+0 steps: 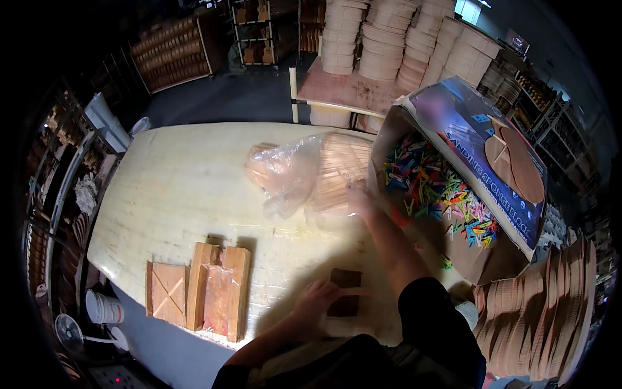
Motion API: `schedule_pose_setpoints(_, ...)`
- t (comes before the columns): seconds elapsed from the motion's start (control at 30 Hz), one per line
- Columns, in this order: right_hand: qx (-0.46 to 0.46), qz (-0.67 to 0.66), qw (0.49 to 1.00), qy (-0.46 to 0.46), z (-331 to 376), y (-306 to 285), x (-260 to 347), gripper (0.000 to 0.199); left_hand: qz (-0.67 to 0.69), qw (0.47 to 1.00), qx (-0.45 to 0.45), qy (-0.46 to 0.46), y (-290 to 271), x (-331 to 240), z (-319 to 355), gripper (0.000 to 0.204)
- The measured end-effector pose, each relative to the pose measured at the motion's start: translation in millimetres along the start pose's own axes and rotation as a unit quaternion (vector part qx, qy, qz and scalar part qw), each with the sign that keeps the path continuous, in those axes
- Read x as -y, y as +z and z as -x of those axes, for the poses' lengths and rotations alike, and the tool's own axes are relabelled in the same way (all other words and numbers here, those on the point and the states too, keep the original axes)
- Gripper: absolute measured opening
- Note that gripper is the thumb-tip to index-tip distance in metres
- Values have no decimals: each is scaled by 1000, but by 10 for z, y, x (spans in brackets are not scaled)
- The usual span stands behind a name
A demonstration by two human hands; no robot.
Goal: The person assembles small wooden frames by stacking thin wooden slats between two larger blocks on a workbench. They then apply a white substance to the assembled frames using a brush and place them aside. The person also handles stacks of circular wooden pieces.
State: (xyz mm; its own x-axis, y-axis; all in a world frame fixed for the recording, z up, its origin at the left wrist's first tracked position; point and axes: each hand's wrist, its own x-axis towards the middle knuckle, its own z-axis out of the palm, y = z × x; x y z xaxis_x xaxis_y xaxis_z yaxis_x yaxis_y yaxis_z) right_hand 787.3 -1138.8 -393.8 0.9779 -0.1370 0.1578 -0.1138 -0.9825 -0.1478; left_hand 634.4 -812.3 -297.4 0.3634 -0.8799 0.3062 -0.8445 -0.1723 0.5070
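My left hand [313,303] is low over the near part of the table, its fingers closed on one end of a pale, narrow wooden strip [355,292]. That strip crosses a dark brown rectangular block [346,308]. Farther off, my right hand [363,200] reaches to the right end of a bundle of thin wooden strips [340,165], its fingertips touching them. Blur and the small size hide whether those fingers grip any. A clear plastic bag [291,172] wraps the bundle's left part.
Right of the bundle stands an open cardboard box [476,262] of colourful small clothespins [447,188]. A wooden jig [217,292] and a square panel with crossed strips [167,293] lie on the pale table [162,175] at left. Curved wooden pieces [538,318] are stacked at lower right.
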Motion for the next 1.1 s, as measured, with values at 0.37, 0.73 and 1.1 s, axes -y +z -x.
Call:
schedule_pose_setpoints(0.37,-46,104,978,-175,600,-427,215,29,38,999,-7,22,78,-1,-17,55)
schedule_pose_setpoints(0.73,183,-375,906,71,2192,-1166,571,53,-85,994,-19,63,274,117,147,39)
schedule_pose_setpoints(1.1,76,-588,699,400,3332,-805,707,23,-81,993,-45,67,367,136,286,37)
